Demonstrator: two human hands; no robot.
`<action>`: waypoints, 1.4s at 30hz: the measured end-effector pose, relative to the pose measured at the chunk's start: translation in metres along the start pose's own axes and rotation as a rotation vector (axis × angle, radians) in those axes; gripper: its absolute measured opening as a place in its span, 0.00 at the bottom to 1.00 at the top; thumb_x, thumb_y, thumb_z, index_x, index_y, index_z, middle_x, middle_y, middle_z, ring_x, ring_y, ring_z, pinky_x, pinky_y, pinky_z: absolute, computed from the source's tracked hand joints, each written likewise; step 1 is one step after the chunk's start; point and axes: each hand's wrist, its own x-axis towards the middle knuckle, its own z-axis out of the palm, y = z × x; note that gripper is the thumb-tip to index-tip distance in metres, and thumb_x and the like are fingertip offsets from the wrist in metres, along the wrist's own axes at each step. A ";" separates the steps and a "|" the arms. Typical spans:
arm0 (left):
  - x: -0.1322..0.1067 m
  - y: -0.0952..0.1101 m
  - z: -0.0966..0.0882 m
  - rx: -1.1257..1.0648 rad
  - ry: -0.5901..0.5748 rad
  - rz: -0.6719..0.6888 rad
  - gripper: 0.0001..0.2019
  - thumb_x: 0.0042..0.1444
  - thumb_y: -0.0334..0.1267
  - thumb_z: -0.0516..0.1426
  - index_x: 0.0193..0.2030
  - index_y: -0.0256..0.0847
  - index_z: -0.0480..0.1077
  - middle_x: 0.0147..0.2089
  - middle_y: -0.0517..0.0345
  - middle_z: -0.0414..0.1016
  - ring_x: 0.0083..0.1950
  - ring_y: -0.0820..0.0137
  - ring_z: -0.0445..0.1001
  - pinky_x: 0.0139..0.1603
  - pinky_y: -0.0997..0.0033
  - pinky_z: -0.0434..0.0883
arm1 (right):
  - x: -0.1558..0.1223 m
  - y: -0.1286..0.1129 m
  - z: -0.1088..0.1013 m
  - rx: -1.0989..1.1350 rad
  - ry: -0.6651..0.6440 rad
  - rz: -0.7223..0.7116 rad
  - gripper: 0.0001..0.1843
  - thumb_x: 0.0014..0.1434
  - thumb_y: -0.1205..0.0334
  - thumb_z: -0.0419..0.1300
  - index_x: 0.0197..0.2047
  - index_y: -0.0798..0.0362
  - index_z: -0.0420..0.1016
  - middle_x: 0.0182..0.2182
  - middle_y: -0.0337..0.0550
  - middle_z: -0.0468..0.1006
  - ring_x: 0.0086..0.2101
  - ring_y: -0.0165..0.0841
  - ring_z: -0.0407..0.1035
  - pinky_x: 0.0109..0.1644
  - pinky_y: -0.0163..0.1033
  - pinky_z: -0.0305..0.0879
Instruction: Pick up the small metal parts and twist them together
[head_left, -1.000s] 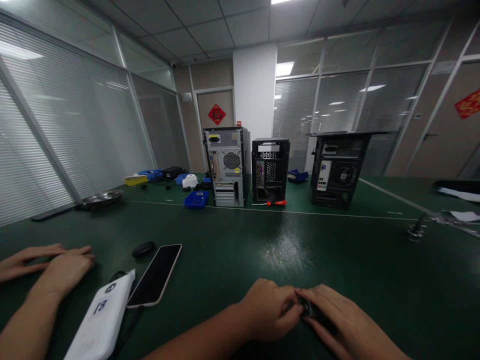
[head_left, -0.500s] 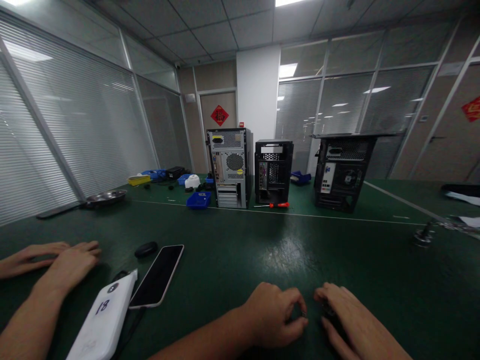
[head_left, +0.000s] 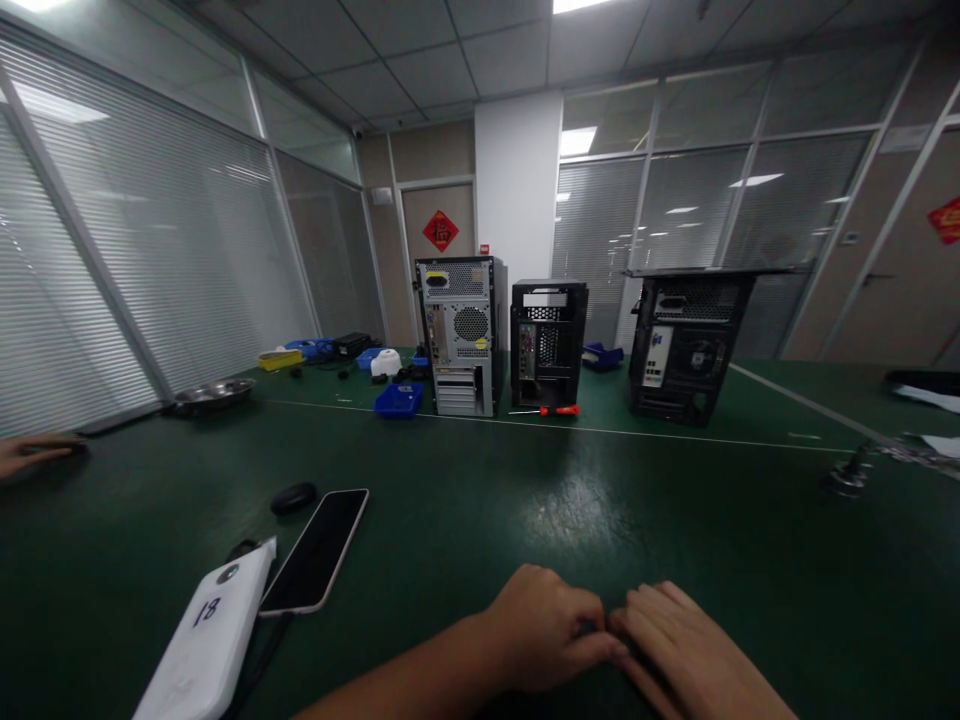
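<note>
My left hand (head_left: 546, 625) and my right hand (head_left: 694, 655) rest together on the green table (head_left: 487, 490) at the near edge, fingertips touching. Both have their fingers curled and pressed close; whatever lies between or under them is hidden. To their left lie a dark-screened phone (head_left: 315, 550) and a white power bank (head_left: 204, 640) marked 18, with a small black oval object (head_left: 292, 497) just beyond.
Another person's hand (head_left: 30, 452) rests at the far left table edge. Three computer cases (head_left: 459, 335) (head_left: 547, 342) (head_left: 686, 340) stand mid-table, with a red-handled screwdriver (head_left: 555, 410), a blue bin (head_left: 397, 400) and a metal dish (head_left: 210, 395) nearby.
My hands parted half a second ago and have closed together again; the small black object seen between them is now covered. The other person's arm and near hand have withdrawn to the left.
</note>
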 end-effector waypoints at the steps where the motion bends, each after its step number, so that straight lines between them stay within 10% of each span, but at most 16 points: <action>1: 0.000 -0.001 0.001 -0.002 0.003 0.006 0.14 0.65 0.50 0.59 0.35 0.42 0.75 0.25 0.64 0.75 0.28 0.73 0.75 0.26 0.76 0.57 | 0.000 0.000 -0.002 0.011 -0.002 0.003 0.01 0.62 0.63 0.59 0.39 0.49 0.71 0.30 0.36 0.77 0.30 0.28 0.72 0.36 0.34 0.68; 6: 0.000 0.000 -0.002 0.002 -0.010 0.030 0.16 0.67 0.50 0.56 0.33 0.42 0.74 0.24 0.64 0.74 0.27 0.73 0.73 0.26 0.75 0.56 | -0.015 0.025 -0.006 0.093 -0.011 0.195 0.08 0.65 0.58 0.55 0.46 0.48 0.72 0.36 0.39 0.78 0.35 0.28 0.73 0.40 0.34 0.70; 20: -0.001 0.003 -0.006 -0.041 -0.059 -0.005 0.16 0.67 0.47 0.53 0.33 0.42 0.75 0.23 0.63 0.71 0.26 0.73 0.71 0.26 0.75 0.57 | -0.113 0.195 0.002 0.405 -0.009 1.066 0.23 0.65 0.41 0.44 0.48 0.48 0.68 0.43 0.50 0.80 0.42 0.40 0.76 0.47 0.42 0.69; 42: -0.001 0.004 -0.009 -0.053 -0.071 -0.006 0.15 0.68 0.46 0.53 0.35 0.42 0.75 0.24 0.63 0.71 0.26 0.73 0.71 0.27 0.75 0.58 | -0.128 0.197 -0.040 0.194 0.129 1.248 0.31 0.55 0.36 0.57 0.56 0.42 0.77 0.57 0.49 0.76 0.51 0.48 0.73 0.48 0.47 0.69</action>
